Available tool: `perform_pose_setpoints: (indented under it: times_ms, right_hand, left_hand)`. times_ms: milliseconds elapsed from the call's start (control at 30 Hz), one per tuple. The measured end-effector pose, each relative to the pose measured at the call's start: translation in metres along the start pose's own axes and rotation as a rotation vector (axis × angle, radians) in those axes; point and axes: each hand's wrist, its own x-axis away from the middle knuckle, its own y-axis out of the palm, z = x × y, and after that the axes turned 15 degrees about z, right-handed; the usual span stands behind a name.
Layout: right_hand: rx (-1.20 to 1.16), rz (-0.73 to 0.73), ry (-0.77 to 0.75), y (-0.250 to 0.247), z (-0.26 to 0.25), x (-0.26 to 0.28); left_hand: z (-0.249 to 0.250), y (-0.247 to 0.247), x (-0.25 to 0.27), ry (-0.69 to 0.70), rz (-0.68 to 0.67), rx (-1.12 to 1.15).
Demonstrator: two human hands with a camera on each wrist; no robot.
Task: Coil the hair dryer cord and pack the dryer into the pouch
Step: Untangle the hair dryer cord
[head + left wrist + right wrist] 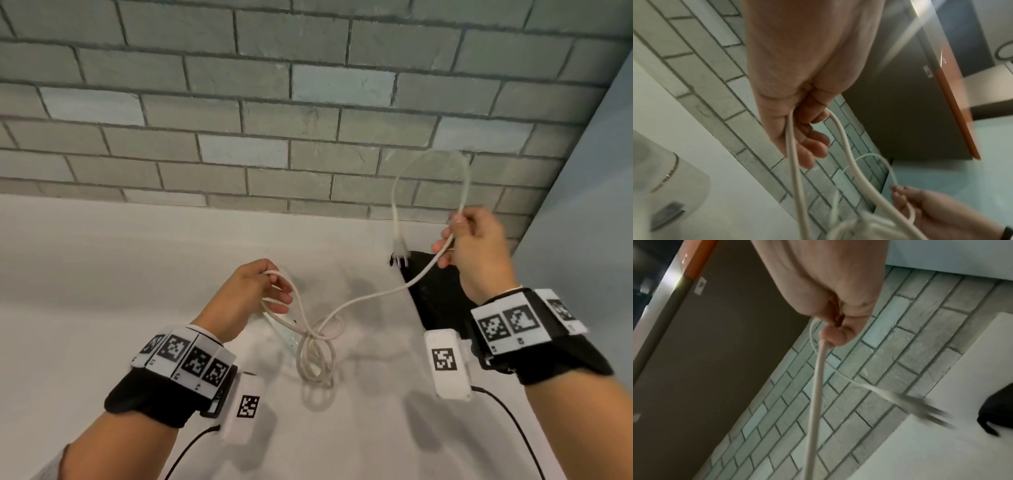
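white table (102,274) below brick wall (239,102)

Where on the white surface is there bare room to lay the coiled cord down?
Bare white surface lies left of the left hand, up to the brick wall. It is crowded under the hanging cord coils, and by the black pouch below the right hand.

Likely a home bathroom or vanity corner. Grey brick-pattern wall (260,113) met a white counter (102,274); a dark door with orange edge (953,104) stood alongside; pale blue side wall (589,171). Room type uncertain.
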Motion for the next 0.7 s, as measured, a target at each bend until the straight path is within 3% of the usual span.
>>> perform_pose_setpoints:
  times_ms: [167,300,367,433,500,567,700]
  right_hand:
    - [0.239,-0.251,-0.13,0.017,0.013,0.013]
    - [0.238,-0.465,-0.046,0.027,0.006,0.025]
    - [0.408,-0.491,-0.23,0.027,-0.001,0.033]
    - [0.473,-0.415,-0.477,0.026,-0.009,0.047]
    - [0.47,-0.339,-0.617,0.025,-0.014,0.063]
    - [0.512,-0.409,-0.56,0.025,-0.009,0.075]
    - [0.605,-0.695,-0.31,0.033,0.011,0.098]
  left_hand:
    - [0.011,0.007,0.005,-0.073,-0.091,0.132]
    - [0.016,0.014,0.011,-0.102,-0.171,0.207]
    - [0.016,0.017,0.012,-0.08,-0.147,0.236]
    - [0.015,0.019,0.01,-0.062,-0.065,0.291]
    - [0.013,0.019,0.007,-0.081,0.021,0.378]
    - [0.012,0.019,0.005,-0.09,0.08,0.443]
    - [0.012,0.022,0.006,-0.104,0.129,0.503]
